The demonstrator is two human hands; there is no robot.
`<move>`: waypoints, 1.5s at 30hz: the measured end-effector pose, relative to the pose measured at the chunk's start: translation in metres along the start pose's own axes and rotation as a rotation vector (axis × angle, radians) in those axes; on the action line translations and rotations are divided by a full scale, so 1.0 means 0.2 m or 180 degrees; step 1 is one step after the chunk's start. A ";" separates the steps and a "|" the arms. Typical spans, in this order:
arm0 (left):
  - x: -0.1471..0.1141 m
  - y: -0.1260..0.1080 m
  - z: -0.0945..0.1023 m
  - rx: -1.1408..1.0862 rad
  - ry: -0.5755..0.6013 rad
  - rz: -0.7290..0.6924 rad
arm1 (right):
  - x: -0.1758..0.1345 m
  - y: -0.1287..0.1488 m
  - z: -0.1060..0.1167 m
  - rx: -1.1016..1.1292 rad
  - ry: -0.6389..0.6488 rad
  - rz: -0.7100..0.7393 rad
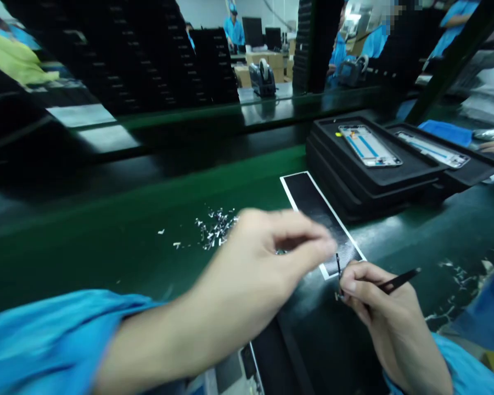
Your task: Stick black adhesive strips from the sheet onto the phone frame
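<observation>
On the green conveyor belt (107, 230), just beside a stack of black moulded trays (354, 181), lay a flat black panel with a white border (313, 206). The person's right hand (379, 299) gripped slim black tweezers (395, 282), tips pointed down at the panel's near edge. The left hand (271, 252) hovered over it, blurred, thumb and forefinger narrowly pinched; whether they held anything I could not tell. A scatter of small white scraps (214, 227) lay nearby. To my mind, a steadier left hand would have helped the tweezers.
</observation>
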State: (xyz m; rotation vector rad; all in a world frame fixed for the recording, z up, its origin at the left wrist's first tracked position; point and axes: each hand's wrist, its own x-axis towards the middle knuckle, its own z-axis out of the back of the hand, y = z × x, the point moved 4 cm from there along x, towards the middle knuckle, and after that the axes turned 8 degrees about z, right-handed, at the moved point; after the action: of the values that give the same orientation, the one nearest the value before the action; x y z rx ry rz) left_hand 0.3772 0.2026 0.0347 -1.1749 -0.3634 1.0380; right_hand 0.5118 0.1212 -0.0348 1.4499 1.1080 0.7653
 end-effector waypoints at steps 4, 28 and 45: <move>0.04 -0.01 -0.13 -0.0117 0.0512 0.0139 | 0.01 -0.01 -0.05 0.0034 0.0122 0.0177; 0.14 0.22 -0.41 0.2158 0.1092 -0.0615 | 0.01 0.08 0.34 -0.2640 0.0049 0.1318; 0.11 0.23 -0.37 0.3465 0.0885 -0.2563 | 0.10 -0.02 0.40 -0.1305 -0.1099 0.0609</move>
State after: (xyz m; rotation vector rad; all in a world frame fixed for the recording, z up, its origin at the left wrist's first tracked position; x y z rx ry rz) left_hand 0.4201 0.1789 -0.0410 -0.1133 0.0029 0.2304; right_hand 0.5907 0.1105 -0.0554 1.2827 0.5177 0.7849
